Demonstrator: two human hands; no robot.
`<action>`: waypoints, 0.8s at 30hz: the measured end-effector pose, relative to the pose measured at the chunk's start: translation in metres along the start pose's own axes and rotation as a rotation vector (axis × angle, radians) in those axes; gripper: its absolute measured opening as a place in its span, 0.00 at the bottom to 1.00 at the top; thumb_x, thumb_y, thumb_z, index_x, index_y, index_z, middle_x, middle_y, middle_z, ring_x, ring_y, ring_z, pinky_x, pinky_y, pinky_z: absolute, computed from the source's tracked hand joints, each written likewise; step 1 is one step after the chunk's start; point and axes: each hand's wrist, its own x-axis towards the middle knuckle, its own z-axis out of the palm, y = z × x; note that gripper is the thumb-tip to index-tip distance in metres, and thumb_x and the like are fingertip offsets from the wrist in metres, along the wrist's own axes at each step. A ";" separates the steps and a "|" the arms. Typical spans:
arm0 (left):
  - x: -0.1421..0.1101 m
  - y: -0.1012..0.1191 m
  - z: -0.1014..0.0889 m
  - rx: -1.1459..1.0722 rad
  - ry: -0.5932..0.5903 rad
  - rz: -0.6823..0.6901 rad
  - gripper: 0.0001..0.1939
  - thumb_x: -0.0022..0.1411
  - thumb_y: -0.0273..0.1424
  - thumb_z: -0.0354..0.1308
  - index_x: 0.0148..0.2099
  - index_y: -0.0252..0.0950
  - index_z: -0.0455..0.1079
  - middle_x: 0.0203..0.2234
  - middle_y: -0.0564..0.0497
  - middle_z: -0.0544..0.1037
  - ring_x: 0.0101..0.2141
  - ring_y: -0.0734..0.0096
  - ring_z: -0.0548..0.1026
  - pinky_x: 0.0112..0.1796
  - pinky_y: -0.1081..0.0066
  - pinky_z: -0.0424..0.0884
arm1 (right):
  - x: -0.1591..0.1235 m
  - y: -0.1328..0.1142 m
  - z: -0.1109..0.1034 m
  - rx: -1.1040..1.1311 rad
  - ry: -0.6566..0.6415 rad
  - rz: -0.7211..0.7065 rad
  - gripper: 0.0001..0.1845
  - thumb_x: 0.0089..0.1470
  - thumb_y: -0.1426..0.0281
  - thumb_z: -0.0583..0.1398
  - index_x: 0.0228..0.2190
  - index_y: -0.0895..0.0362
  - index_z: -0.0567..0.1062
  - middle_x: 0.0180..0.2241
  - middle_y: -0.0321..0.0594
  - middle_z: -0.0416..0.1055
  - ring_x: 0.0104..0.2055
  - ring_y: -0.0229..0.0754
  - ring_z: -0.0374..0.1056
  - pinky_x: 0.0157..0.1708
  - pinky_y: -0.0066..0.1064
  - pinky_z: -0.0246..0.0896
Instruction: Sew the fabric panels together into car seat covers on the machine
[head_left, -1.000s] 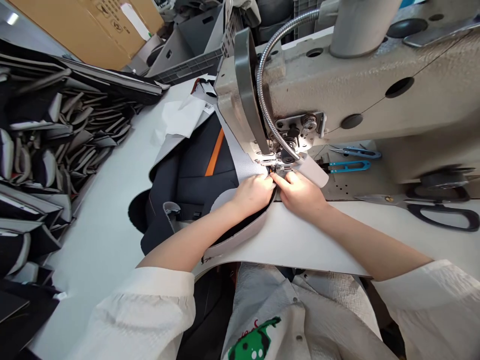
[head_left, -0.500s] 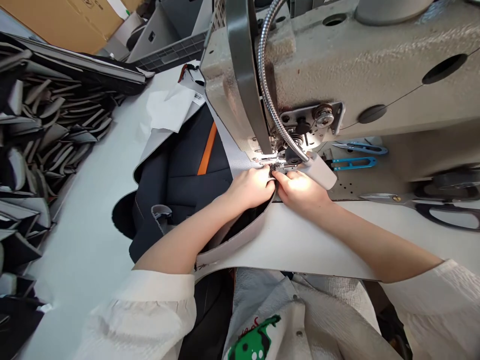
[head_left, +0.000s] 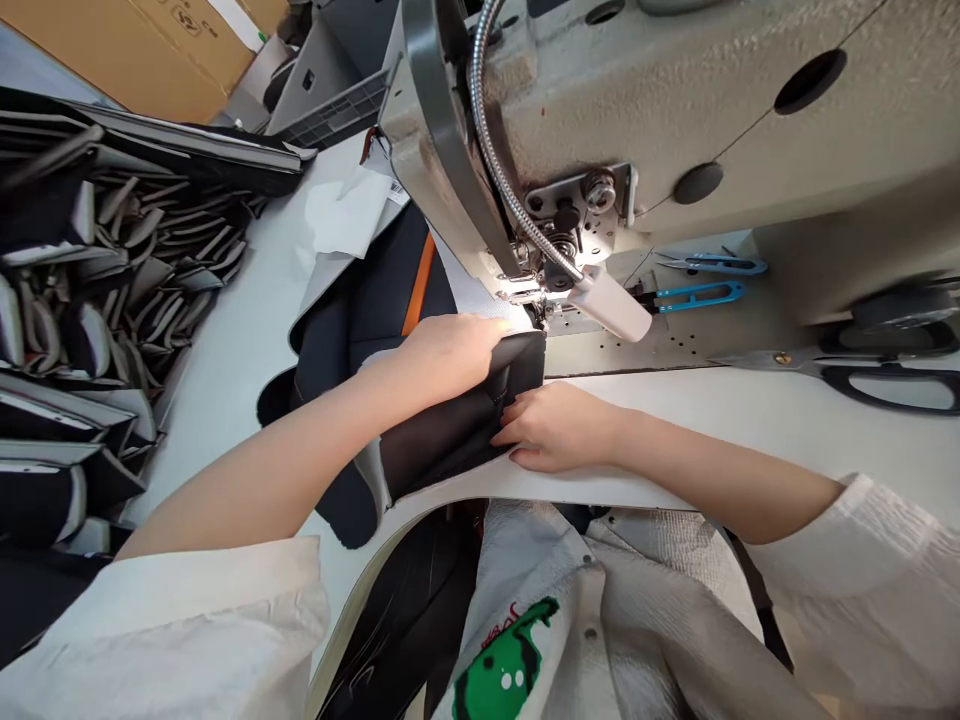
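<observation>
A dark navy padded fabric cover (head_left: 461, 440) with an orange stripe and grey backing lies bunched at the sewing machine (head_left: 480, 150). Its near part is folded over, black side up, and one corner reaches close to the needle area. My left hand (head_left: 454, 350) grips the cover along the fold, with the fingertips partly hidden by the fabric. Near the front table edge, my right hand (head_left: 562, 425) has its curled fingers on the right side of the cover, pinching the cloth. The lit presser foot area (head_left: 544, 305) lies just beyond the folded corner.
Stacks of padded black and grey pieces (head_left: 112, 270) fill the left side. Blue thread snips (head_left: 697, 295) lie on the machine bed, and large black-handled scissors (head_left: 862, 375) are at right. Behind stand a grey crate (head_left: 330, 110) and a cardboard box (head_left: 150, 60).
Both hands have left the needle area: the left moved left along the cover, the right came down toward me. The cover's near part is now folded over, and the camera view has shifted.
</observation>
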 end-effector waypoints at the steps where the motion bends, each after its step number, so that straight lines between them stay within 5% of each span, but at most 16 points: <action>1: 0.001 0.007 0.001 0.028 0.002 0.014 0.17 0.65 0.32 0.44 0.51 0.40 0.69 0.38 0.46 0.78 0.39 0.58 0.76 0.39 0.65 0.70 | 0.000 -0.005 0.004 -0.038 0.008 0.002 0.11 0.55 0.72 0.58 0.39 0.56 0.78 0.35 0.42 0.76 0.39 0.44 0.70 0.39 0.33 0.61; 5: 0.004 0.028 0.023 0.067 -0.009 0.055 0.21 0.65 0.35 0.46 0.60 0.40 0.60 0.36 0.46 0.79 0.37 0.56 0.78 0.37 0.64 0.70 | -0.008 -0.022 0.019 -0.266 0.139 0.042 0.14 0.58 0.80 0.51 0.41 0.65 0.75 0.38 0.52 0.74 0.42 0.46 0.70 0.46 0.38 0.62; 10: 0.001 0.034 0.037 0.044 -0.020 0.042 0.29 0.63 0.30 0.46 0.67 0.39 0.50 0.35 0.45 0.80 0.35 0.55 0.78 0.34 0.64 0.71 | -0.023 -0.021 0.017 -0.363 0.104 0.017 0.14 0.56 0.83 0.51 0.37 0.65 0.75 0.33 0.50 0.74 0.37 0.46 0.71 0.40 0.37 0.66; 18: 0.011 0.039 0.029 0.036 -0.043 0.004 0.31 0.61 0.24 0.46 0.67 0.37 0.51 0.32 0.44 0.79 0.35 0.53 0.78 0.32 0.64 0.71 | -0.035 -0.002 0.018 -0.495 0.276 -0.032 0.15 0.56 0.81 0.52 0.40 0.67 0.76 0.41 0.55 0.75 0.46 0.50 0.72 0.46 0.37 0.68; 24: 0.025 0.041 0.035 0.110 0.113 0.013 0.25 0.66 0.22 0.40 0.65 0.29 0.54 0.38 0.37 0.77 0.39 0.53 0.77 0.34 0.62 0.70 | -0.031 0.012 0.016 -0.469 0.305 0.011 0.16 0.57 0.81 0.52 0.43 0.68 0.76 0.47 0.58 0.72 0.52 0.53 0.69 0.49 0.38 0.68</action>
